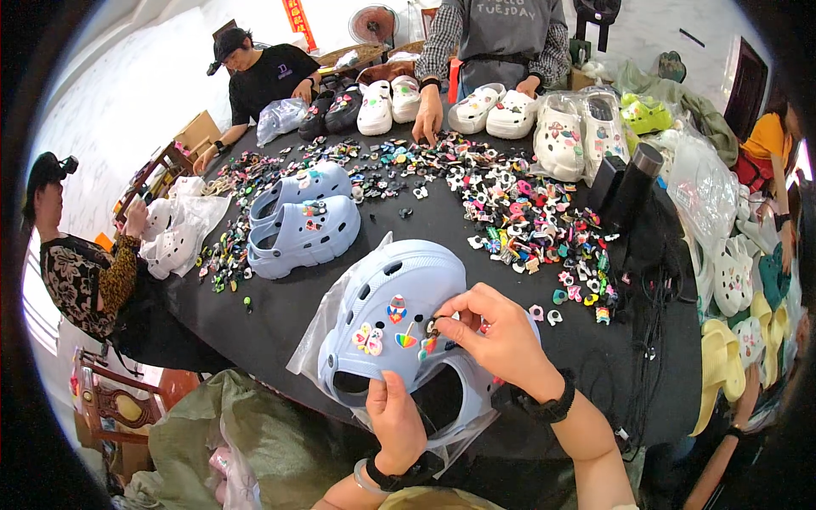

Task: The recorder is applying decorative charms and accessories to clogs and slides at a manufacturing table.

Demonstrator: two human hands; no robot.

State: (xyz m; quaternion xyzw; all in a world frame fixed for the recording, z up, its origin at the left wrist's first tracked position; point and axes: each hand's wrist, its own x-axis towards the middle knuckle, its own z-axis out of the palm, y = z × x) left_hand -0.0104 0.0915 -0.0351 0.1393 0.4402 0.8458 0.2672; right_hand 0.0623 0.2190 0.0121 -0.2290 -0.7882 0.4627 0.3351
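Observation:
A light blue clog (pixel 416 268) lies tilted in front of me on a clear plastic bag (pixel 320 327). Several colourful shoe charms, among them a rainbow one (pixel 405 340) and a pair of pale ones (pixel 367 339), sit on its upper. My left hand (pixel 398 429) grips the clog by its heel opening, thumb on the rim. At the clog's side my right hand (pixel 501 336) pinches a small dark shoe charm (pixel 432 328) against the upper; the fingers partly cover it. Underneath lies a second light blue clog (pixel 473 393), partly hidden.
Another light blue pair of clogs (pixel 316 225) stands to the left. Loose charms (pixel 527 208) spread over the black table (pixel 408 219). White clogs (pixel 510 115) line the far edge, where co-workers stand. A dark cylinder (pixel 637 183) and cables (pixel 650 340) are on the right.

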